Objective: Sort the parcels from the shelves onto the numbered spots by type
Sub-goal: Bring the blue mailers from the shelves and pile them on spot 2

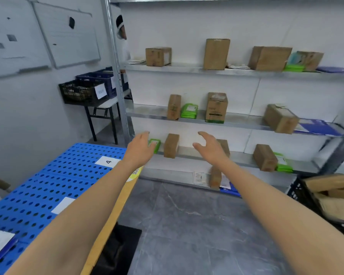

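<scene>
Box [171,145] seen upright on shelf [242,158], centre of frame, long axis vertical, flanked by both hands. Left hand [140,146] judged nearer, fingers straight, nothing held; green packet [155,144] just beyond. Right hand [211,147] fingers spread, empty.

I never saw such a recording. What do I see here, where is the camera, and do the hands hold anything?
No machine here: a person wears one camera on the head, so you see their two bare arms reaching forward. The left hand and right hand are open and hold nothing. They reach toward a low shelf, either side of a brown box; a green packet is by the left hand. More boxes and packets stand on the shelves above. At lower left lies a blue board with a label 4, a sorting spot.
</scene>
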